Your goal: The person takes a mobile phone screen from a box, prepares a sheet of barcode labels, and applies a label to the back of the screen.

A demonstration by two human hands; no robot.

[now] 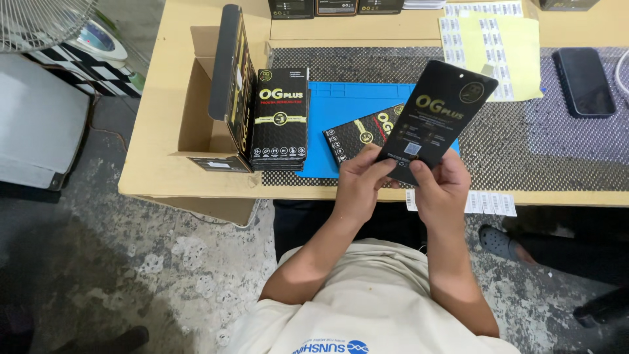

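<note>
My left hand [360,180] and my right hand [441,185] both grip the lower end of a flat black packet with gold print [438,118], held tilted above the table's front edge. Under it a second black packet [357,134] lies on a blue mat [341,105]. To the left stands a stack of the same black packets [280,118], next to an open cardboard box [203,118] with more packets upright in it [232,78].
A dark phone [584,82] lies at the right on a woven dark mat [537,144]. Yellow sheets of small white labels [491,46] sit behind. A label strip [488,203] hangs at the table edge. A fan [39,23] stands at far left.
</note>
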